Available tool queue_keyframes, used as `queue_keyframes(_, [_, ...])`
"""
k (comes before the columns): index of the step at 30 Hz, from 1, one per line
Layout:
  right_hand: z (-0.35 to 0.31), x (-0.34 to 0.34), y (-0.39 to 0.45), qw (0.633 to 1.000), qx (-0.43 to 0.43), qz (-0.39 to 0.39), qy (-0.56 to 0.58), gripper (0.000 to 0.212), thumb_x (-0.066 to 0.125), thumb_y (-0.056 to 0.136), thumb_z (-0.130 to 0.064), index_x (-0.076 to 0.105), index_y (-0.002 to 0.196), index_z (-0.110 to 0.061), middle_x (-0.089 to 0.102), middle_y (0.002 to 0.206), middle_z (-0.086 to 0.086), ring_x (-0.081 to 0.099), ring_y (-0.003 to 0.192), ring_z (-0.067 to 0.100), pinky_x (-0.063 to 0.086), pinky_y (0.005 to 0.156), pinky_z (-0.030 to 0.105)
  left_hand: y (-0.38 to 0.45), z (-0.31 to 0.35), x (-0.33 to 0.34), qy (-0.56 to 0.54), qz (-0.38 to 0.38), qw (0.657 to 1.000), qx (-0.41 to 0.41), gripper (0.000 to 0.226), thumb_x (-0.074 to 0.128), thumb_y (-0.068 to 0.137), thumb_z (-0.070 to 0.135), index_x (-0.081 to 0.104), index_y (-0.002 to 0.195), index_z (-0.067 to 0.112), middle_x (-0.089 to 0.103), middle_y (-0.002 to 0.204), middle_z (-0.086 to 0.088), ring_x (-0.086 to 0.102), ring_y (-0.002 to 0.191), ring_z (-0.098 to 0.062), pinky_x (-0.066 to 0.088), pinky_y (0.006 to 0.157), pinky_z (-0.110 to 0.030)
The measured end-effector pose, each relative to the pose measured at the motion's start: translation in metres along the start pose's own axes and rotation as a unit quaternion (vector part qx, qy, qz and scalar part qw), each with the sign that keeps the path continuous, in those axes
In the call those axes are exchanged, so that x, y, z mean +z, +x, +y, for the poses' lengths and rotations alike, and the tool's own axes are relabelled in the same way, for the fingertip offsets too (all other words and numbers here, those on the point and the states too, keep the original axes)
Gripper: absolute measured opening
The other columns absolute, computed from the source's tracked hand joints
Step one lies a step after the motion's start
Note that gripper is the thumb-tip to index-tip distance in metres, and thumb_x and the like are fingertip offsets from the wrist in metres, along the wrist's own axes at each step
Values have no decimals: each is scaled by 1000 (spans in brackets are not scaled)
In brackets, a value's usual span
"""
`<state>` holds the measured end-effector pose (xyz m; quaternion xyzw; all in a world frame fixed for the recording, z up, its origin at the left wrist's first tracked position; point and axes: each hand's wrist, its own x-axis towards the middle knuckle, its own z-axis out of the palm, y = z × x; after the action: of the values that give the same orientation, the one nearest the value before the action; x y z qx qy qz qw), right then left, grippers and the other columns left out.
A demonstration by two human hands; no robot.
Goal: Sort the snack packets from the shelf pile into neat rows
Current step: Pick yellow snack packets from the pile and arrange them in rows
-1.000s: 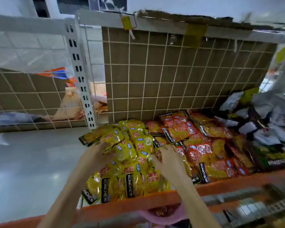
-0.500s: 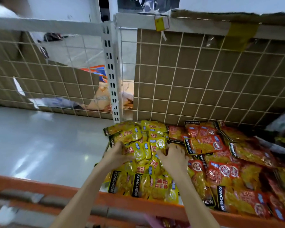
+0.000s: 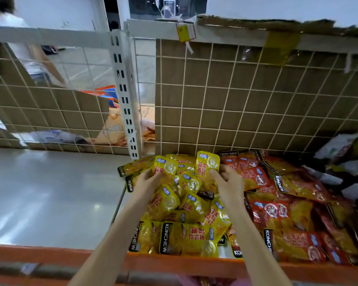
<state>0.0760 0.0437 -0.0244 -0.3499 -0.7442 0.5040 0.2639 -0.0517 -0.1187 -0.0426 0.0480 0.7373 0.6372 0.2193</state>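
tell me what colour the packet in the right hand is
Yellow, with red characters and a small blue label at its top: the upright packet pinched by the right hand, clearest in the head view.

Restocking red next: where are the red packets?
In the head view, the red packets lie right of the yellow packets, beyond the right hand.

You have bare shelf floor (image 3: 50, 195) on your left. The wire grid wall (image 3: 246, 112) blocks the back, red packets (image 3: 277, 213) crowd the right.
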Motion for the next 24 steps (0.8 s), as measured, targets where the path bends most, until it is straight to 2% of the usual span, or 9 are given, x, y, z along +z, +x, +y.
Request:
queue_keyframes(3, [-9, -13, 4, 998, -39, 30, 30, 14, 65, 89, -25, 64, 102, -19, 65, 87, -13, 62, 80, -1, 47, 68, 12, 1, 14, 2, -27, -7, 998, 48, 63, 69, 77, 51, 53, 122, 10, 58, 121, -8, 61, 102, -24, 54, 80, -31])
queue_keyframes(5, [-13, -17, 7, 996, -61, 47, 44, 6, 64, 89, -25, 65, 93, -21, 69, 86, -8, 65, 84, 7, 52, 75, 23, 0, 23, 3, -19, -25, 996, 84, 63, 70, 74, 52, 58, 118, 8, 62, 112, -9, 63, 93, -16, 52, 76, -24])
queue_keyframes(8, [-19, -21, 6, 994, -60, 51, 70, 6, 64, 89, -25, 67, 91, -21, 71, 89, -2, 67, 87, 14, 54, 82, 41, -5, 35, 2, -24, -38, 991, 128, 20, 61, 90, 23, 63, 103, 8, 64, 82, 2, 61, 67, 0, 45, 59, -11])
queue_keyframes(11, [-25, -22, -1, 992, -58, 38, 103, 7, 62, 90, -23, 67, 94, -20, 71, 90, -1, 67, 85, 13, 56, 81, 40, -13, 40, -1, -40, -53, 989, 129, 6, 59, 91, 21, 64, 93, 18, 66, 84, 1, 62, 76, -12, 52, 72, -26])
queue_keyframes(14, [-27, -17, -12, 990, -44, 9, 131, 5, 61, 91, -21, 64, 93, -23, 69, 89, 1, 62, 81, 15, 52, 77, 36, -21, 32, -9, -79, -69, 990, 92, 8, 59, 91, 20, 66, 87, 19, 65, 85, -4, 61, 78, -20, 51, 78, -38])
queue_keyframes(16, [-23, -9, -21, 990, -26, -23, 136, 6, 60, 92, -23, 64, 96, -22, 67, 88, 8, 58, 80, 20, 51, 78, 42, -32, 25, -16, -100, -76, 989, 73, 10, 59, 91, 18, 67, 86, 17, 66, 90, -9, 62, 82, -25, 52, 82, -45])
queue_keyframes(19, [-15, 11, -36, 989, 10, -70, 132, 11, 58, 93, -27, 61, 101, -20, 63, 97, 21, 58, 84, 29, 47, 88, 50, -44, 12, -30, -127, -54, 989, 55, 12, 59, 90, 15, 69, 84, 17, 69, 86, -8, 66, 76, -23, 54, 74, -43])
queue_keyframes(21, [-11, 22, -44, 987, 13, -99, 130, 2, 57, 94, -26, 58, 94, -27, 62, 95, 19, 57, 83, 30, 49, 83, 42, -51, 5, -39, -135, -40, 989, 50, 10, 59, 90, 15, 68, 91, 16, 71, 84, -4, 68, 69, -16, 57, 63, -34])
queue_keyframes(24, [-10, 35, -51, 980, 13, -144, 136, 3, 56, 94, -25, 59, 94, -26, 65, 93, 3, 60, 89, 18, 46, 75, 23, -61, -4, -52, -136, 9, 990, 47, 9, 59, 90, 15, 67, 94, 16, 72, 83, -1, 68, 69, -13, 56, 62, -30])
